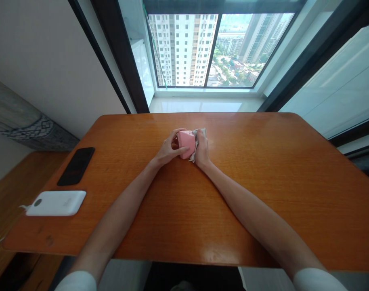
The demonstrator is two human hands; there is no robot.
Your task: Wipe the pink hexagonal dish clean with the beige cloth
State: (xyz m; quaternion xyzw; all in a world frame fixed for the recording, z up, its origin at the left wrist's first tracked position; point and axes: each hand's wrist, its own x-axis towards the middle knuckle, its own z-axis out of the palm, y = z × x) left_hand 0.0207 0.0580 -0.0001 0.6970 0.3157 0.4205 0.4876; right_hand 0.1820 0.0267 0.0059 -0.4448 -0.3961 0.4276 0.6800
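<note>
Fingers [181, 151]: left hand [167, 151] grips pink box [187, 141], right hand [202, 152] grips grey cloth [204, 131] against it. White device [55, 203]: marking [68, 201] illegible.

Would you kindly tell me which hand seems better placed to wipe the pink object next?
Probably the right hand: it holds the grey cloth against the right side of the pink object, while the left hand steadies that object from the left.

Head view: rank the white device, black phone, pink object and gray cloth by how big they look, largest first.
1. White device
2. Black phone
3. Pink object
4. Gray cloth, counting only what shows; the right hand hides some
</note>
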